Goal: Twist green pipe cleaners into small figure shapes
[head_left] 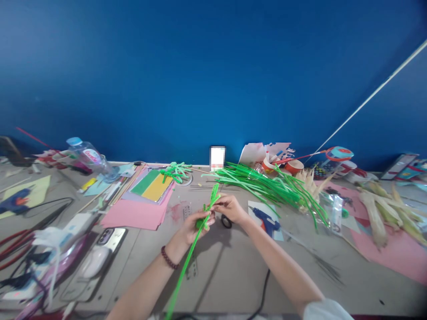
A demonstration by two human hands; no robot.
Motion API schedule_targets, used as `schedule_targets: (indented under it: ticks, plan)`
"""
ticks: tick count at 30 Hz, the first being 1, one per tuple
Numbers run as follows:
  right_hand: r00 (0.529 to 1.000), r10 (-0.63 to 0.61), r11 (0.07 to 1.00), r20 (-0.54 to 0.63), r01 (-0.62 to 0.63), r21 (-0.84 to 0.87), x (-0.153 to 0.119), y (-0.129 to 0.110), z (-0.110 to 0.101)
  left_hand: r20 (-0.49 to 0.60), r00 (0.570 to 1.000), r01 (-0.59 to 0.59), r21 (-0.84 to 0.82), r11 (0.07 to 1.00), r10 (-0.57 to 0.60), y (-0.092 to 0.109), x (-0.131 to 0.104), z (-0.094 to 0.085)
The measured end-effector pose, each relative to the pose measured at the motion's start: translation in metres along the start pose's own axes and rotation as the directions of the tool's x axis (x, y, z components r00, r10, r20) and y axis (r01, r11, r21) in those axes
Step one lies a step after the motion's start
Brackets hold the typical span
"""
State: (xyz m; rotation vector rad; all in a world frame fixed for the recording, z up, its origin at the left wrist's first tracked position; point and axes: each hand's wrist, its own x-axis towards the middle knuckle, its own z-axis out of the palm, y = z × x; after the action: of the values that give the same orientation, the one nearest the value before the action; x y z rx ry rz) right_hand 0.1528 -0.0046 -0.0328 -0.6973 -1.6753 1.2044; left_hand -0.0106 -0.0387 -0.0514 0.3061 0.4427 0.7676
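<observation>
Above the middle of the table, my left hand [196,226] is closed around green pipe cleaners [187,263], with a small coiled green bundle at its fingers. One long stem of them slants down toward the front edge. My right hand [230,208] pinches the upper part of the same pipe cleaners, its fingertips close to the left ones. A black scissor handle [226,221] lies on the table just below my right hand. Right of it, a blue hot glue gun [265,220] rests on a white sheet. Which strand each finger grips is partly hidden.
A pile of green pipe cleaners [267,184] spreads behind my right hand. To the left are pink paper [133,215], green and yellow sheets, a water bottle [91,158] and a phone [96,262]. Corn husks [376,218] lie far right. A blue wall [213,80] bounds the back.
</observation>
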Motion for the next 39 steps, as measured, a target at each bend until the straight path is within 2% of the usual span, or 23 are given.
schedule_targets:
  ticks: [3, 6, 9, 12, 16, 20, 23, 25, 27, 29, 33, 35, 37, 39]
  plan:
    - [1.000, -0.010, 0.997, 0.027, 0.012, -0.072, 0.000, -0.003, 0.000, 0.008, 1.000, 0.026, -0.005, 1.000, -0.026, 0.000, -0.001, 0.000]
    - [0.999, -0.045, 0.990, -0.021, 0.042, -0.138, -0.002, -0.005, 0.003, -0.024, 1.000, 0.008, -0.003, 1.000, -0.008, 0.001, -0.001, 0.001]
    - [0.991, -0.071, 0.980, -0.111, 0.048, -0.193, -0.003, -0.005, 0.012, -0.078, 0.995, -0.065, 0.054, 0.996, 0.069, 0.000, 0.001, 0.002]
    - [0.978, -0.057, 0.980, -0.198, 0.016, -0.200, -0.004, -0.005, 0.019, -0.139, 0.965, -0.196, 0.185, 0.963, 0.223, -0.003, 0.005, 0.003]
    - [0.963, -0.025, 0.983, -0.268, -0.025, -0.182, -0.004, -0.003, 0.022, -0.184, 0.865, -0.364, 0.412, 0.835, 0.467, -0.006, 0.010, 0.005]
    - [0.939, 0.055, 0.990, -0.340, -0.095, -0.101, -0.005, 0.004, 0.027, -0.119, 0.732, -0.431, 0.682, 0.591, 0.671, -0.007, 0.009, 0.006]
    - [0.874, 0.152, 0.986, -0.462, -0.169, 0.004, -0.008, 0.011, 0.039, -0.086, 0.619, -0.405, 0.817, 0.410, 0.781, -0.011, 0.007, 0.005]
    - [0.814, 0.231, 0.972, -0.533, -0.216, 0.091, -0.010, 0.015, 0.047, -0.093, 0.548, -0.391, 0.850, 0.353, 0.831, -0.014, 0.005, 0.003]
    - [0.775, 0.310, 0.951, -0.551, -0.246, 0.189, -0.013, 0.016, 0.055, -0.101, 0.505, -0.392, 0.858, 0.332, 0.857, -0.017, 0.004, 0.002]
    - [0.760, 0.378, 0.923, -0.529, -0.264, 0.279, -0.015, 0.014, 0.059, -0.087, 0.498, -0.410, 0.853, 0.323, 0.863, -0.017, 0.003, 0.001]
    - [0.739, 0.460, 0.880, -0.493, -0.303, 0.366, -0.015, 0.007, 0.058, -0.020, 0.551, -0.447, 0.837, 0.315, 0.834, -0.015, 0.001, 0.001]
    - [0.746, 0.462, 0.879, -0.479, -0.317, 0.355, -0.014, 0.004, 0.055, -0.012, 0.570, -0.428, 0.849, 0.310, 0.822, -0.014, 0.003, 0.001]
    - [0.774, 0.445, 0.890, -0.451, -0.326, 0.319, -0.013, 0.003, 0.050, -0.053, 0.594, -0.408, 0.840, 0.358, 0.802, -0.012, 0.006, 0.002]
    - [0.803, 0.421, 0.904, -0.422, -0.333, 0.269, -0.011, 0.005, 0.046, -0.129, 0.643, -0.410, 0.774, 0.482, 0.755, -0.010, 0.009, 0.003]
